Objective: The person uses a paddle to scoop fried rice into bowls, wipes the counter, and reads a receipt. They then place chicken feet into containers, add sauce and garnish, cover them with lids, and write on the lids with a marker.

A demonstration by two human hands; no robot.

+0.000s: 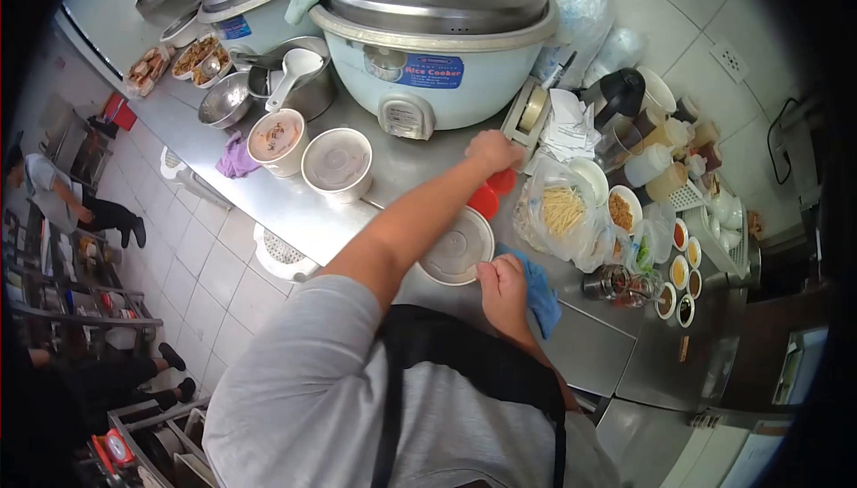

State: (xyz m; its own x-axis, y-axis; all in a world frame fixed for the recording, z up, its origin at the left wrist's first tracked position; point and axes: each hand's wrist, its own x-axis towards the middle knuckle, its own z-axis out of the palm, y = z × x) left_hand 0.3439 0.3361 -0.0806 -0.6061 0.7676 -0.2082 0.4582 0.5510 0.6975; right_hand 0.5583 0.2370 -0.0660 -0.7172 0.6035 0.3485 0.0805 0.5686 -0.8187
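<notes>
My left hand (494,150) reaches forward beside the tape dispenser (530,113), its fingers curled; anything in them is hidden. Just in front of it lie red round pieces (485,200). A bowl with a translucent lid (457,249) stands close to my body, partly behind my left forearm. At the right edge of this bowl is my right hand (503,284), closed with the thumb on top; what it holds, if anything, cannot be made out. A blue cloth (538,291) lies beside my right hand.
Two lidded containers (336,165) (277,141) stand left. Behind is a large rice cooker (437,50). Bagged food sticks (562,211), sauce bottles (649,165), a glass jar (609,283) and small cups (679,271) stand right. Two people (62,193) (107,381) are at far left.
</notes>
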